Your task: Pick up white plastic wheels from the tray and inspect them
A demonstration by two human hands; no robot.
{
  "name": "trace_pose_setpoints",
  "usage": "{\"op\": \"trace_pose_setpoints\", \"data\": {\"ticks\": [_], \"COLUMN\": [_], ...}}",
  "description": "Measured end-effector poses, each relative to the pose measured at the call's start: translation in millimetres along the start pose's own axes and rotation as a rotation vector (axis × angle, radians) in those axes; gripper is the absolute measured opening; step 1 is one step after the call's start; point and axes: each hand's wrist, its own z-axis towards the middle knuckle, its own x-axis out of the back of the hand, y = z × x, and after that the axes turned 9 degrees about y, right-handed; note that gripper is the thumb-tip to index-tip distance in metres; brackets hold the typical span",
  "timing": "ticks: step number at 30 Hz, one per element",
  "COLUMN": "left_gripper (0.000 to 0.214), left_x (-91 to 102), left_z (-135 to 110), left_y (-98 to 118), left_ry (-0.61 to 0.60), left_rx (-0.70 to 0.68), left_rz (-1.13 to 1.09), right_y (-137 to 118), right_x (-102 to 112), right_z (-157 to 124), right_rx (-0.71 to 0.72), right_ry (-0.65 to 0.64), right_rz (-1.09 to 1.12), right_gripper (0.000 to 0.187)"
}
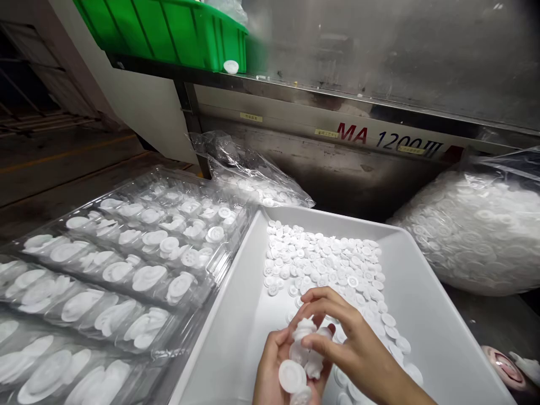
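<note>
Several round white plastic parts [292, 376] with flat flanged discs lie in my left hand [270, 360], which is cupped around them. My right hand [346, 332] curves over the same handful, its thumb and fingers gripping some of the parts from above. Both hands are over the near side of a light grey bin [228, 332]. Inside that bin, many loose white discs [329, 259] of the same look are spread toward the back and right. My palms and some fingertips are hidden by the parts.
On the left, clear plastic trays [219, 264] hold white parts in rows of pockets. Clear bags of white parts stand behind the bin [270, 188] and at right [485, 225]. A green crate [169, 34] rests on the machine ledge [312, 95], beside one white part [230, 67].
</note>
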Motion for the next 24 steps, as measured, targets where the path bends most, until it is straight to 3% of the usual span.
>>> {"op": "trace_pose_setpoints", "data": {"ticks": [9,17,24], "left_gripper": [0.053,0.034,0.037], "left_x": [10.2,11.7,15.8], "left_z": [8.2,2.0,2.1], "left_y": [0.0,1.4,2.9], "left_ry": [-0.092,-0.087,-0.139], "left_rx": [0.008,-0.019,-0.006], "left_rz": [-0.010,0.094,0.106], "right_y": [7.0,17.0,16.0], "right_x": [2.9,5.1,12.1], "right_z": [8.5,6.1,6.5], "right_rx": [-0.125,-0.069,-0.058], "right_ry": [-0.027,0.183,0.147], "right_rz": [0.115,-0.105,-0.115], "right_gripper": [0.015,0.026,0.024]}}
